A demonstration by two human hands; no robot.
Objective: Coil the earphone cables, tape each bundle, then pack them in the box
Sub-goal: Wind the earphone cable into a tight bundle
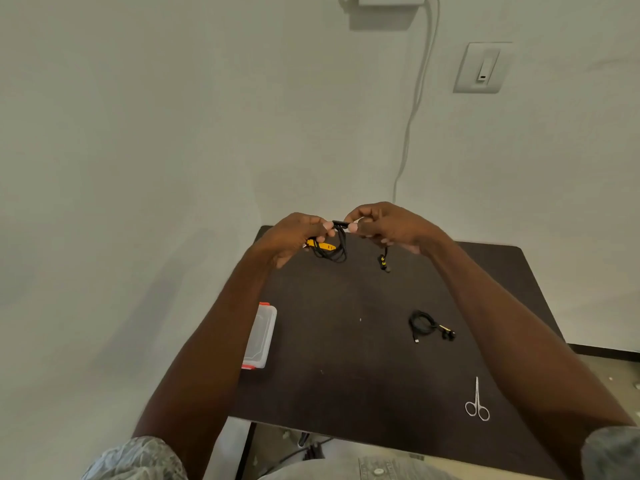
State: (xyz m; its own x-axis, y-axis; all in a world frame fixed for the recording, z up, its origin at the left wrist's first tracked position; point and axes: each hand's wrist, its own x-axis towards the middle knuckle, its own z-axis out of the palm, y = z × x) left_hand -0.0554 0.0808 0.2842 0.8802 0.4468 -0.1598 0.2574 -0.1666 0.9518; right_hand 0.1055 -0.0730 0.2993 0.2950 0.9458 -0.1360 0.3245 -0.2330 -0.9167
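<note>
Dark table (346, 375) against pale wall (138, 133)

Your left hand (298, 237) and right hand (384, 225) pinch a coiled black earphone cable (334, 245) above the far edge of the dark desk (346, 375), its earbuds (383, 263) dangling below your right hand; a second coiled bundle (427, 325) lies on the desk to the right, scissors (477, 403) nearer you, a clear plastic box (261, 336) at the left edge

There were two earphone sets: one (329, 245) held between the hands, one (429, 325) nearer; one box (261, 336); one pair of scissors (477, 401).
</note>
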